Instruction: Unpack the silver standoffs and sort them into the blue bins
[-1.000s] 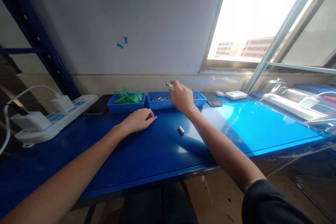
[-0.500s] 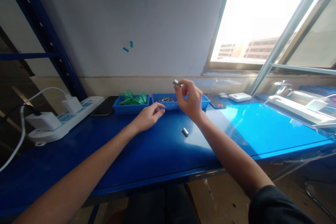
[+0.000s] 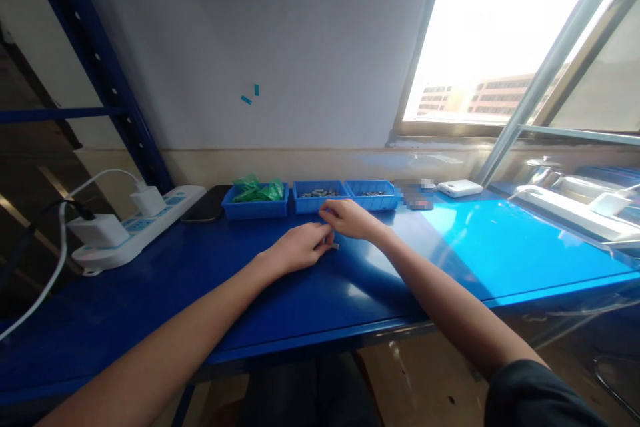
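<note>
My left hand [image 3: 299, 248] and my right hand [image 3: 349, 219] meet on the blue table [image 3: 280, 293], fingertips together in a pinch. A small silver metal piece [image 3: 334, 246] shows just under the fingertips, on or near the table top. Which hand grips it I cannot make out. Behind the hands stand three blue trays: one with green bags [image 3: 255, 200], and two with small metal parts [image 3: 320, 195] [image 3: 372, 193].
A white power strip [image 3: 135, 232] with plugged chargers lies at the left, a dark phone [image 3: 204, 208] beside it. A white box [image 3: 459, 187] and another power strip [image 3: 570, 210] lie at the right. A blue rack post [image 3: 100, 73] rises at left; a window is at right.
My right hand came down from above the trays with a silver piece and joined my left hand on the table. The loose silver piece that lay apart is now at the fingertips.
</note>
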Available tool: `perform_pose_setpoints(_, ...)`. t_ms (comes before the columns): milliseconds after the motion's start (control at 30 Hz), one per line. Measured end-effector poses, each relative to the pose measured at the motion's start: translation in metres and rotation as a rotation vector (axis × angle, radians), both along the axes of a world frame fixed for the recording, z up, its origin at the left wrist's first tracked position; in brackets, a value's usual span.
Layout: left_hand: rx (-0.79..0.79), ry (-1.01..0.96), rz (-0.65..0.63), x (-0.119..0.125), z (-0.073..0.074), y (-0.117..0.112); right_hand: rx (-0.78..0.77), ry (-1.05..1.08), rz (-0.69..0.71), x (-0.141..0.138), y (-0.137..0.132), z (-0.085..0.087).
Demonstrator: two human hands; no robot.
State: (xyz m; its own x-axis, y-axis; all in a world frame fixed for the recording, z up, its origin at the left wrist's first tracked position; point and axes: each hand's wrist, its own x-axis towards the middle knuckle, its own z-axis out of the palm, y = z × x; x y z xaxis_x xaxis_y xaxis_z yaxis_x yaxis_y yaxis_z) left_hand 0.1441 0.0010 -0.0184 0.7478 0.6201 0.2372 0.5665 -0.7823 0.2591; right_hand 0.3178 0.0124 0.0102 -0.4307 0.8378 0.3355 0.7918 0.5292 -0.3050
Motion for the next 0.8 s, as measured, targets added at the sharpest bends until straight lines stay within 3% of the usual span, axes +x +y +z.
perform_pose_setpoints(233, 0.004, 0.015, 0.244, -0.027, -0.003, 0.030, -0.155, -0.196, 0.176, -0.004, 0.000, -0.006)
perform_pose_setpoints(400, -0.008, 0.062, 0.269, -0.035, -0.002, 0.036, -0.131, -0.303, 0.131, -0.008, -0.005, -0.007)
perform_pose_setpoints(467, -0.007, 0.079, 0.287, -0.034, -0.002, 0.035, -0.013, -0.239, 0.148, -0.009, -0.008, -0.002)
perform_pose_setpoints(567, -0.007, 0.091, 0.315, -0.032, -0.004, 0.034, 0.405, 0.092, 0.137, -0.006, -0.012, 0.021)
perform_pose_setpoints(667, -0.033, 0.094, 0.313, -0.029, -0.005, 0.033, 0.799, 0.422, -0.063, -0.001, -0.006, 0.053)
perform_pose_setpoints(733, -0.045, 0.098, 0.305, -0.029, -0.005, 0.031, 0.838, 0.436, -0.162, 0.001, 0.005, 0.065)
perform_pose_setpoints(800, -0.044, 0.096, 0.300, -0.029, -0.005, 0.030, 0.702, 0.286, -0.172, 0.004, 0.020, 0.062)
